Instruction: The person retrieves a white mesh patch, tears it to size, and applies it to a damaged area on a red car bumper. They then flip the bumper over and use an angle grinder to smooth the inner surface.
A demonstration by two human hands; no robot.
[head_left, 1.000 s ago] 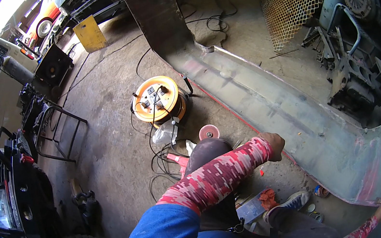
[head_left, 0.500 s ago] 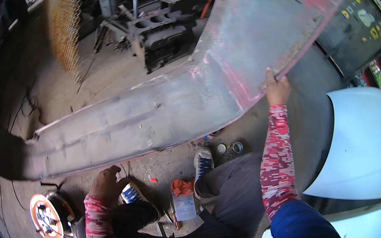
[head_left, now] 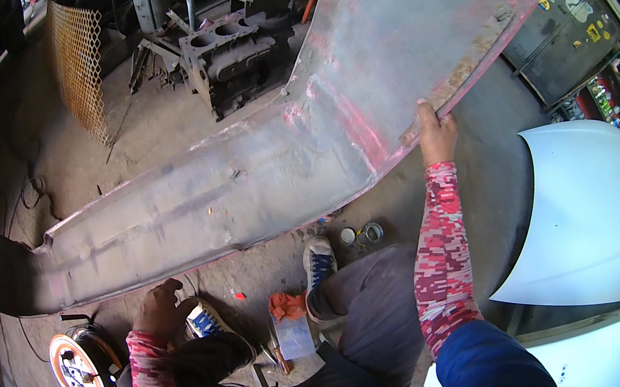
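A long grey car bumper (head_left: 148,224), worn and pink along its edges, stretches across the view and flares upward at the right end. My right hand (head_left: 438,136) grips the near edge of that flared end, thumb on the grey face and the other fingers mostly hidden beneath. My left hand (head_left: 159,313) hovers by the bumper's lower edge at the left, fingers loosely bent and apart, with nothing visible in it; I cannot tell whether it touches the edge. Dust and small specks lie on the grey face.
On the floor near my shoes are an orange rag (head_left: 287,305), a clear plastic box (head_left: 295,339), a screwdriver (head_left: 282,360) and a tape roll (head_left: 369,233). A cable reel (head_left: 78,372) stands left. Behind are an engine block (head_left: 236,65) and rusty mesh (head_left: 78,67); a white car hood (head_left: 590,209) lies right.
The whole view has shifted slightly, with the background sliding left. My right hand stays on the bumper's edge, and my left hand remains beside its lower edge.
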